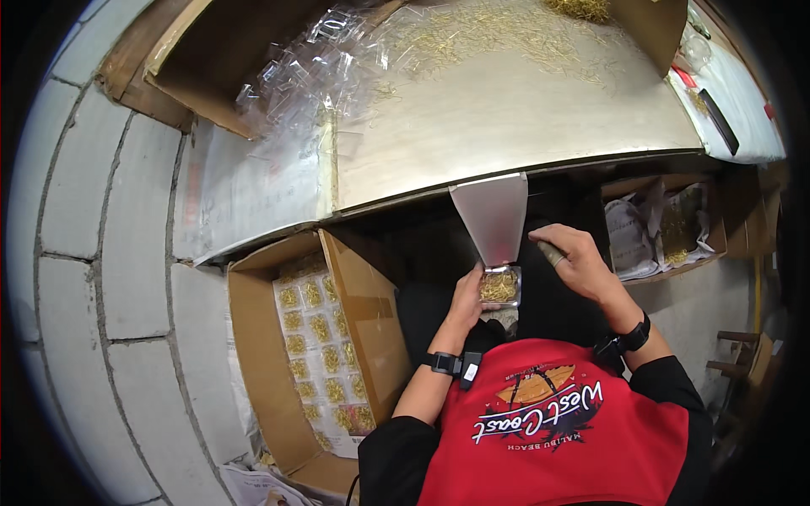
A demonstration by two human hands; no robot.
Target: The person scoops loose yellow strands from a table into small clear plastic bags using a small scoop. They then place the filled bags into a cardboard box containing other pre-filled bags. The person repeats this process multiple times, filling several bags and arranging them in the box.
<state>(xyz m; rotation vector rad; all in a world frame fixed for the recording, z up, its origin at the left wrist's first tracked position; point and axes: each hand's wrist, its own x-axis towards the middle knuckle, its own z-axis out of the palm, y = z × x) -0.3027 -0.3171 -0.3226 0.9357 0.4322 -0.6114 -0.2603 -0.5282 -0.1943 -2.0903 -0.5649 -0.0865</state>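
Observation:
My left hand (465, 301) is closed around the side of a small clear plastic box (499, 287) filled with thin gold-coloured pins. The box sits just under the narrow lower end of a pale, tapering chute (496, 221), which slopes down from the table edge. To the right of the chute, my right hand (580, 260) is raised with its fingers loosely bent and apart. A tan-green cover wraps one of its digits, and nothing shows in its grasp.
Loose gold pins (498, 34) and a heap of clear plastic boxes (312, 76) lie on the table (523, 110). A cardboard carton (363, 295) at left holds rows of filled boxes. Another carton (666, 268) stands at right. A black-handled tool (717, 121) rests at far right.

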